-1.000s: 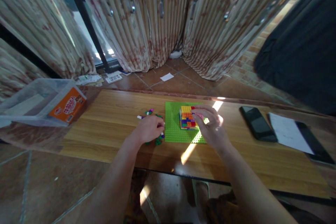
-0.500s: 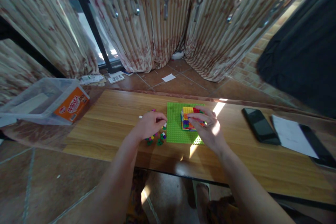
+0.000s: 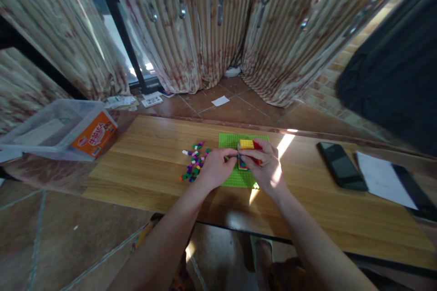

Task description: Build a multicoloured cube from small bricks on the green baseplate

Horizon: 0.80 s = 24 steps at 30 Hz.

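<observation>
A green studded baseplate [image 3: 228, 140] lies on the wooden table [image 3: 146, 163]. On it stands a small multicoloured block build [image 3: 246, 144] with a yellow top. My right hand [image 3: 263, 168] is closed round the front of the build. My left hand [image 3: 215, 168] rests on the plate's left part with its fingertips pinched together against the build's left side; what they pinch is too small to name. A scatter of small loose bricks [image 3: 194, 163] lies just left of my left hand.
A clear plastic tub [image 3: 51, 131] with an orange label lies at the table's left end. A black phone [image 3: 337, 164], a white sheet [image 3: 382, 173] and another dark device [image 3: 414, 193] lie at the right. Curtains and tiled floor are beyond.
My left hand left the loose bricks and moved right onto the baseplate, up against the build. My right hand shifted closer round the build's front.
</observation>
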Tool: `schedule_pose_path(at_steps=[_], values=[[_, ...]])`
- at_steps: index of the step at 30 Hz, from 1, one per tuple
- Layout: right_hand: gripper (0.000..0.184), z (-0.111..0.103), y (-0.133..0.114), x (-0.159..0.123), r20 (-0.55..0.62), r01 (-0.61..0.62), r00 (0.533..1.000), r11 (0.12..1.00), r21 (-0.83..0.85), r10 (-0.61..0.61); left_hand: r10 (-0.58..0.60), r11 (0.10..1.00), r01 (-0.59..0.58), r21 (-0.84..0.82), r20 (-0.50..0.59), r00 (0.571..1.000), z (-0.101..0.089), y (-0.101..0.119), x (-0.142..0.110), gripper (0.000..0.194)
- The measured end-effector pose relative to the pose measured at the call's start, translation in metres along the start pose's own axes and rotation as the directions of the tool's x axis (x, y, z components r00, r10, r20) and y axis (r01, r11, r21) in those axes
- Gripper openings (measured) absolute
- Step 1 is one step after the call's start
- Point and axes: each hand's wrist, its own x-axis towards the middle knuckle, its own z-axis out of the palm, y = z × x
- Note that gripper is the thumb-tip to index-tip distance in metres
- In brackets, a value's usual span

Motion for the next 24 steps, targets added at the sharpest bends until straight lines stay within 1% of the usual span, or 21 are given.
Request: schedule_pose_path(at_steps=[7,13,18,21,24], values=[[0.014,0.0017,-0.0014,0.0005,-0.044,-0.044,0.998,0.999,0.009,0.044,0.007,0.999,-0.007,0.041,-0.002,1.0,0.0088,0.0014,-0.0022,0.028],[0.018,-0.0009,-0.0036,0.0013,-0.068,-0.07,0.995,0.997,0.039,0.073,0.011,0.993,-0.011,0.117,-0.003,1.0,0.0107,0.0006,-0.0042,0.027],[0.018,-0.005,-0.004,0.0013,-0.089,-0.115,0.989,0.99,0.081,0.122,0.01,0.986,-0.009,0.164,-0.001,1.0,0.0102,0.0036,-0.0044,0.027],[0.021,-0.0053,-0.0047,0.001,-0.1,-0.11,0.988,0.991,0.076,0.117,0.034,0.97,-0.035,0.239,0.006,0.999,0.0099,0.0062,-0.0056,0.026],[0.03,-0.002,-0.0052,0.0005,-0.124,-0.105,0.987,0.994,0.019,0.106,0.072,0.93,-0.078,0.359,0.032,0.997,0.0108,0.0085,-0.0081,0.024]])
